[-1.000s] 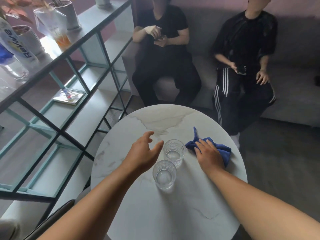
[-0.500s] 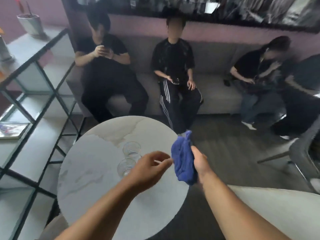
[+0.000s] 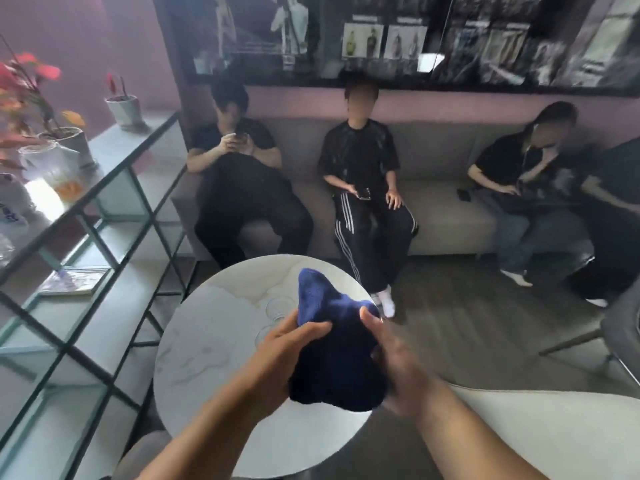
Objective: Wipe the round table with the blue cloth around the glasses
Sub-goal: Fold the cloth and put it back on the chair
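Both hands hold the blue cloth (image 3: 337, 348) bunched above the round bench (image 3: 214, 348), left hand (image 3: 280, 358) and right hand (image 3: 398, 368) each with a closed grip on it, probably to refold it before wiping around the glasses (image 3: 278, 306) behind it.

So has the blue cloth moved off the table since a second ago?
Yes. The blue cloth lay on the round table right of the glasses; now it is lifted above them, held by both the left hand and right hand.
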Available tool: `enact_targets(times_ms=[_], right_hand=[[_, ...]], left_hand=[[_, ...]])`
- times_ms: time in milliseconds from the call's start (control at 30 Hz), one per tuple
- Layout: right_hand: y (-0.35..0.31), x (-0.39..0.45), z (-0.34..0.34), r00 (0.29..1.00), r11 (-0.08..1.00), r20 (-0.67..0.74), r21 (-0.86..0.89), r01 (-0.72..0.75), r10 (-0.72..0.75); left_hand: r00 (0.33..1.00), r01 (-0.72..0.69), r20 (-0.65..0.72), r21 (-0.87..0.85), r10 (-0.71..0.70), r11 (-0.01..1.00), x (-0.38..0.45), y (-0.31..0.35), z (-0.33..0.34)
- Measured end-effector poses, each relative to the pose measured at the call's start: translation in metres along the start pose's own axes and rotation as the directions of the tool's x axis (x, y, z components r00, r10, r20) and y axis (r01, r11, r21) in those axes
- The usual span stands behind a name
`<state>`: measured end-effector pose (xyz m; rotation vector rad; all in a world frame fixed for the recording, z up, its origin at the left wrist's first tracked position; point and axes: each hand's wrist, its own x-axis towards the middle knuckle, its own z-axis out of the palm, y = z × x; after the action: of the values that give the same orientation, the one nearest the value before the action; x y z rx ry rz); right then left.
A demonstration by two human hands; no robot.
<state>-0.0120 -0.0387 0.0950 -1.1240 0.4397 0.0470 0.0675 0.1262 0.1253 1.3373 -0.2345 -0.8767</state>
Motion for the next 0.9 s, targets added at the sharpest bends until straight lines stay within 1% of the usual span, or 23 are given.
enact_targets(times_ms=[33, 67, 167, 233, 300, 400, 433, 467, 533, 567, 633, 700, 733, 800, 833, 900], right_hand=[[-0.003, -0.011, -0.002, 0.999, 0.998, 0.026, 0.050, -0.026, 0.025], [-0.007, -0.020, -0.005, 0.999, 0.997, 0.017, 0.077, -0.030, 0.029], [-0.017, -0.048, -0.031, 0.999, 0.995, 0.007, 0.090, 0.041, -0.042], [-0.023, -0.066, -0.058, 0.994, 0.996, -0.078, 0.028, 0.080, -0.078], [-0.024, -0.084, -0.089, 0.984, 0.996, -0.155, -0.014, 0.089, -0.090], [-0.015, -0.120, -0.152, 0.955, 0.994, -0.275, -0.039, 0.101, -0.108], [-0.008, -0.137, -0.178, 0.927, 0.992, -0.355, -0.061, 0.107, -0.121], [0.000, -0.147, -0.200, 0.881, 0.990, -0.453, -0.099, 0.102, -0.137], [0.019, -0.174, -0.242, 0.750, 0.985, -0.644, -0.157, 0.066, -0.153], [0.030, -0.184, -0.259, 0.683, 0.988, -0.717, -0.143, 0.050, -0.138], [0.051, -0.211, -0.293, 0.528, 0.997, -0.846, -0.055, 0.055, -0.076], [0.061, -0.228, -0.304, 0.434, 0.998, -0.900, -0.008, 0.060, -0.033], [0.065, -0.239, -0.312, 0.396, 0.998, -0.918, 0.016, 0.066, -0.011], [0.070, -0.261, -0.329, 0.349, 0.994, -0.937, 0.059, 0.093, 0.023], [0.072, -0.272, -0.339, 0.331, 0.994, -0.943, 0.062, 0.094, 0.028], [0.077, -0.284, -0.352, 0.317, 0.992, -0.948, 0.045, 0.116, 0.006]], left_hand=[[0.999, 0.018, 0.039, -0.047, -0.017, 0.999, -0.006, 0.000, 0.002], [0.998, 0.031, 0.057, -0.069, -0.027, 0.997, -0.010, -0.001, 0.006], [1.000, 0.002, 0.020, -0.082, -0.001, 0.997, -0.013, -0.012, 0.035], [1.000, -0.017, 0.023, -0.055, 0.019, 0.998, -0.008, -0.024, 0.065], [0.999, -0.014, 0.048, -0.032, 0.016, 0.999, 0.002, -0.039, 0.093], [0.979, 0.022, 0.204, 0.045, -0.031, 0.999, 0.023, -0.072, 0.143], [0.962, 0.038, 0.267, 0.088, -0.060, 0.995, 0.032, -0.086, 0.166], [0.948, 0.060, 0.304, 0.133, -0.098, 0.989, 0.037, -0.098, 0.183], [0.913, 0.120, 0.355, 0.234, -0.200, 0.965, 0.047, -0.129, 0.224], [0.895, 0.137, 0.376, 0.282, -0.241, 0.949, 0.051, -0.142, 0.240], [0.834, 0.197, 0.431, 0.351, -0.345, 0.915, 0.056, -0.176, 0.282], [0.803, 0.259, 0.431, 0.371, -0.412, 0.892, 0.060, -0.196, 0.301], [0.783, 0.282, 0.442, 0.375, -0.438, 0.883, 0.060, -0.204, 0.314], [0.758, 0.307, 0.462, 0.370, -0.460, 0.877, 0.062, -0.219, 0.337], [0.746, 0.303, 0.484, 0.365, -0.457, 0.880, 0.062, -0.225, 0.350], [0.733, 0.285, 0.521, 0.350, -0.438, 0.892, 0.060, -0.230, 0.365]])
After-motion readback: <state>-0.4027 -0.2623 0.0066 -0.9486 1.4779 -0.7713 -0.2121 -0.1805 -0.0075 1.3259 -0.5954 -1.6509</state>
